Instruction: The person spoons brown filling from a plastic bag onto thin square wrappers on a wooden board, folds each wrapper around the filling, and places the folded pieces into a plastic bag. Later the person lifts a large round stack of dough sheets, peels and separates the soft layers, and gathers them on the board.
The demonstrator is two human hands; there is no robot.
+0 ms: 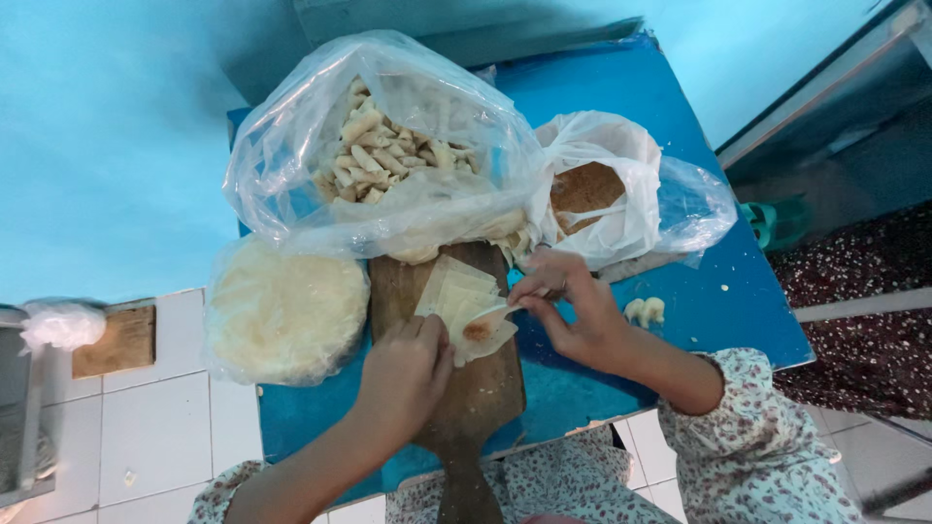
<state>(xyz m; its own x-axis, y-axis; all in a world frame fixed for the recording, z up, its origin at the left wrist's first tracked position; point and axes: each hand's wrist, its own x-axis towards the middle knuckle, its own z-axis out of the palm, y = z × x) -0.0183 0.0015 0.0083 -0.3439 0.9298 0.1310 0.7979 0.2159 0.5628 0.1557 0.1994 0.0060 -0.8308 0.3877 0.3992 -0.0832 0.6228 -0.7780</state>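
Note:
A wooden cutting board (485, 388) lies on a low blue table (738, 311). On it sits a small stack of pale square wrappers (454, 291). The top wrapper (485, 335) carries a dab of brown filling. My left hand (403, 374) presses on that wrapper's near edge. My right hand (568, 311) pinches its right corner and lifts it over the filling.
A large clear bag of rolled pastries (388, 155) stands at the back. A white bag with brown filling (587, 194) is to its right. A round stack of wrappers in plastic (282, 311) lies left. Two rolled pieces (644, 311) rest on the table at right. White floor tiles (155, 427) lie below.

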